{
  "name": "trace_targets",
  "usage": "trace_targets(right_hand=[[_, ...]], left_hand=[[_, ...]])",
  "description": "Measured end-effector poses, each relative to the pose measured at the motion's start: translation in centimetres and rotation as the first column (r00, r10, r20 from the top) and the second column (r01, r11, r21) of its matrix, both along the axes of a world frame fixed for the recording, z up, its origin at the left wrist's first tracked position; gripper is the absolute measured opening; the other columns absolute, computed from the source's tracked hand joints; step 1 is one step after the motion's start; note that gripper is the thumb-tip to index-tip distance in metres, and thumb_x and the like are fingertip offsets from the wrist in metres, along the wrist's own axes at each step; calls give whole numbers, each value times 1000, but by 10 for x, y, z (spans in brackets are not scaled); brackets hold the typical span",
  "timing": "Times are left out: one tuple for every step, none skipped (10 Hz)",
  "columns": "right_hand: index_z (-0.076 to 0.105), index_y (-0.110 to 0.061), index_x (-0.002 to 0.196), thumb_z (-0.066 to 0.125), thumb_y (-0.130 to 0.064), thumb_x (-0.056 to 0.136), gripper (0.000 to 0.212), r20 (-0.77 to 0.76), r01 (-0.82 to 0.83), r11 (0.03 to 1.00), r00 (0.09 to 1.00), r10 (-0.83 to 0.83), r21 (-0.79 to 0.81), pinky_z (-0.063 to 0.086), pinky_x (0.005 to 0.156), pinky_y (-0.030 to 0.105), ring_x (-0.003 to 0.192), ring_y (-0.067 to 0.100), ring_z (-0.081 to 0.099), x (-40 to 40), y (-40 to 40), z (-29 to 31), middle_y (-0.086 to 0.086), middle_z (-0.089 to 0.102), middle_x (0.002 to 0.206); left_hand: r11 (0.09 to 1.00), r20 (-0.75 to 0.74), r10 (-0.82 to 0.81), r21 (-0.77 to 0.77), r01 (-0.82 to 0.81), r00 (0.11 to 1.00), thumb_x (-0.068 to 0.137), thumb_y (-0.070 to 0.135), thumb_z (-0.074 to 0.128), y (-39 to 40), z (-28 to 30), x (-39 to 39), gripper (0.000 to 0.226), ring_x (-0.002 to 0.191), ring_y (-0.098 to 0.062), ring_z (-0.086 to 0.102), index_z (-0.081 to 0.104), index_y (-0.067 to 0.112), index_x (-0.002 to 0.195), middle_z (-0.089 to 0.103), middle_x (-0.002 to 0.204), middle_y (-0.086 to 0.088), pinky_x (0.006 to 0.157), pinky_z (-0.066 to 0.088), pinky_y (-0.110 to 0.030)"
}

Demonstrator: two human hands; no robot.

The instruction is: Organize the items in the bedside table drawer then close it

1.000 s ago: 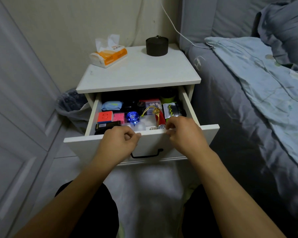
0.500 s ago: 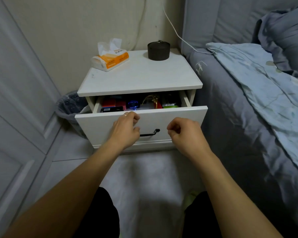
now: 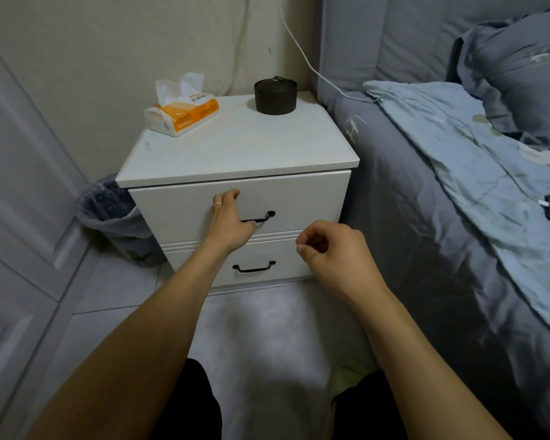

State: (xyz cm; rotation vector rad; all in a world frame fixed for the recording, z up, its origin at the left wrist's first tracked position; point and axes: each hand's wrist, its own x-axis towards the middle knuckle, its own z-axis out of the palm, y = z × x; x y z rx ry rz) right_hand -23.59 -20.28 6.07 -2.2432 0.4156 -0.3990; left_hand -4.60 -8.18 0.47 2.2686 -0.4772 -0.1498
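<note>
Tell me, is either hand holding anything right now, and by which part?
Nothing is held. The left hand presses flat on the top drawer front beside its handle; the right hand hangs loosely curled and empty, off the table.

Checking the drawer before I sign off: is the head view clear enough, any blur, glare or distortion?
Head view: dim, even light, no glare; top drawer front sharp and flush; left hand on it; wide-angle bending at the edges; floor rug soft.
</note>
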Motion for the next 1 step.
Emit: trace_targets(right_hand=[[71, -18, 88, 66, -16, 88, 5, 1, 9, 1000, 1000, -9, -1, 47, 64, 5, 73, 4, 62, 0, -5, 0, -7, 68, 80]], left_hand=[[1000, -36, -20, 18, 21, 999, 84, 19, 74, -2, -3, 0, 88, 138, -23, 33, 21, 10, 153, 17, 153, -8, 108, 24, -20]])
